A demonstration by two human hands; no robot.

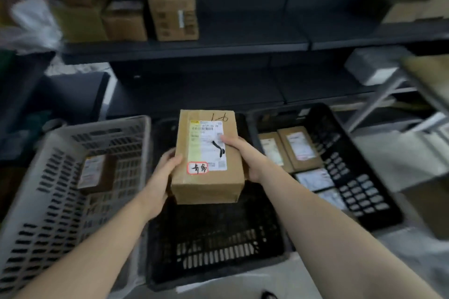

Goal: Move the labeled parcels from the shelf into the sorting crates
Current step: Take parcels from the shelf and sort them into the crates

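I hold a brown cardboard parcel (pixel 206 177) with a white shipping label and a red-edged sticker above the middle black crate (pixel 218 238). My left hand (pixel 164 172) grips its left side and my right hand (pixel 243 153) grips its right side, thumb on the label. The grey crate (pixel 36 213) on the left holds one small labeled parcel (pixel 94 171). In the black crate (pixel 359 177) on the right lie several labeled parcels (pixel 298 148). More cardboard boxes (pixel 172 17) stand on the dark shelf (pixel 194 47) behind.
A white plastic bag (pixel 34 24) sits at the shelf's left end. A white wrapped package (pixel 371 65) rests on a metal rack at the right. Cardboard and pale packages crowd the far right edge.
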